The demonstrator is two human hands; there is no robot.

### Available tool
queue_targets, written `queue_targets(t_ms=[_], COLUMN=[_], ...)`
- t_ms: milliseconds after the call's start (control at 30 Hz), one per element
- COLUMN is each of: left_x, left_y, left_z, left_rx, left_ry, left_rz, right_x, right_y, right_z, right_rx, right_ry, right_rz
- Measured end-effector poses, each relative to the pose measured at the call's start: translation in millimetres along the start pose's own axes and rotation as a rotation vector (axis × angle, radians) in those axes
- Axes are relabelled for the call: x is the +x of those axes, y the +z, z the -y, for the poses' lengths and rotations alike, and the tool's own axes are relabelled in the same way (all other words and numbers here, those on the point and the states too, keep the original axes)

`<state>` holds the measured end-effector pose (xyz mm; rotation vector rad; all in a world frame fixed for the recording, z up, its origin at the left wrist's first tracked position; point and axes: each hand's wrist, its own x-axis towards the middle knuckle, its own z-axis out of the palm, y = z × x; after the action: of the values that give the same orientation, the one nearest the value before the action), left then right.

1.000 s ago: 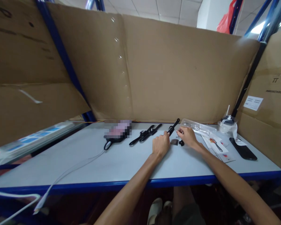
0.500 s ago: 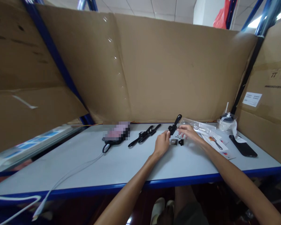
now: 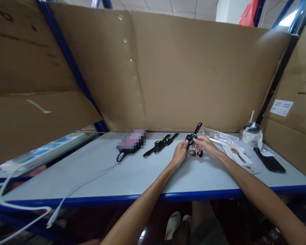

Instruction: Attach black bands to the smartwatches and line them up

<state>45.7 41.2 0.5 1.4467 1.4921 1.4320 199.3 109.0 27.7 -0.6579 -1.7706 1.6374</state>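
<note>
My left hand (image 3: 181, 151) grips the lower end of a black spokeshave (image 3: 191, 137), whose free handle points up and away. At the middle of its body, the thumb and forefinger of my right hand (image 3: 203, 144) are pinched together. Whatever small thing they hold, if any, is too small to make out. Under my right hand lie a grey metal blade (image 3: 192, 153) and a small black cap piece (image 3: 200, 154), partly covered by the fingers. To the left, two more black spokeshaves (image 3: 160, 145) lie across each other on the table.
A clear plastic bag (image 3: 216, 135), printed cards (image 3: 237, 154) and a black phone (image 3: 269, 160) lie at the right. Behind them stands a lidded cup (image 3: 250, 132). A dark device with a cable (image 3: 131, 146) lies at the left. Cardboard walls (image 3: 178, 75) enclose the table (image 3: 104, 180).
My right hand has moved left from above the small parts to the spokeshave's body and now touches it. My left hand still holds the spokeshave. The view has shifted slightly.
</note>
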Motion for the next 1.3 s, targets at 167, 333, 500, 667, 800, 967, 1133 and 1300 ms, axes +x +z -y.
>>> queue_targets(t_ms=[167, 333, 500, 667, 800, 967, 1133, 1300], left_x=[1.0, 2.8, 9.6, 12.0, 10.4, 8.0, 3.1, -5.7], left_y=[0.2, -1.8, -4.7, -4.1, -4.1, -5.2, -1.8, 1.3], left_z=[-1.4, -2.2, 3.2, 9.2, 10.9, 8.8, 4.8, -1.7], left_rx=[-0.223, -0.318, -0.229, -0.213, -0.149, 0.031, 0.093, 0.159], left_ry=[-0.059, -0.113, -0.146, -0.101, -0.047, 0.029, 0.092, 0.141], left_rz=[0.061, 0.006, -0.225, -0.276, -0.253, -0.189, -0.030, 0.152], right_x=[0.5, 2.9, 2.6, 0.8, 4.7, 7.0, 0.0, 3.2], right_y=[0.4, -3.6, -23.6, -28.1, -24.8, -26.5, -11.5, 1.3], right_z=[-3.5, -0.1, 10.6, 7.0, -3.3, -1.5, 9.2, -2.3], right_rx=[-0.024, -0.021, -0.254, -0.471, -0.644, -0.783, 0.041, 0.104], right_ry=[-0.034, 0.008, 0.069, 0.188, 0.220, 0.119, -0.004, -0.024], right_rz=[0.012, -0.042, -0.207, -0.063, -0.009, -0.254, -0.069, -0.189])
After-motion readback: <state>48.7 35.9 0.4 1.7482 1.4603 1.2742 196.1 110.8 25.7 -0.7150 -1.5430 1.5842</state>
